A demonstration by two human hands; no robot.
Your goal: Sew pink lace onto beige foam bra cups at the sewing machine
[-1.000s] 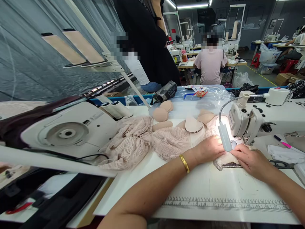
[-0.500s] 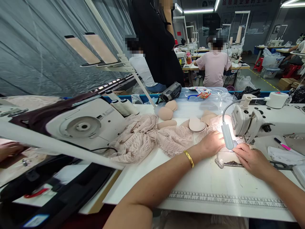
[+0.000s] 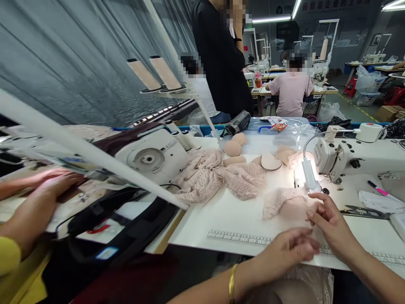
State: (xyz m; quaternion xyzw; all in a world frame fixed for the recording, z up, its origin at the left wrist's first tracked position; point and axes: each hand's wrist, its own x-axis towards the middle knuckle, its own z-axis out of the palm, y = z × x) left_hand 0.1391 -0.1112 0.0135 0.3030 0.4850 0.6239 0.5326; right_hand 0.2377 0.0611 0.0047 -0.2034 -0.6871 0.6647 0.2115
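My left hand (image 3: 289, 248), with a gold bangle (image 3: 232, 283) on the wrist, hangs over the table's front edge. Its curled fingers are smeared by motion, and I cannot make out anything in them. Just right of it, my right hand (image 3: 330, 221) is above the table with thumb and fingers bent together; whatever they may pinch is hidden. Behind both hands a beige lace piece with a smooth cup (image 3: 284, 206) lies in front of the sewing machine (image 3: 332, 158). A small lamp (image 3: 309, 174) lights the needle area.
Crumpled lace (image 3: 202, 177), round beige pads (image 3: 232, 148) and stacked cups (image 3: 271, 162) lie to the left. Scissors (image 3: 363, 212) and a pink marker (image 3: 378, 188) are at right. A spool-stand pole (image 3: 126, 169) crosses the left side. A co-worker's hand (image 3: 34, 211) works at far left.
Both hands have left the needle area; the left came toward me and the right lifted slightly. The lace piece moved forward from under the machine. The view shifted left, showing more of a co-worker's arm.
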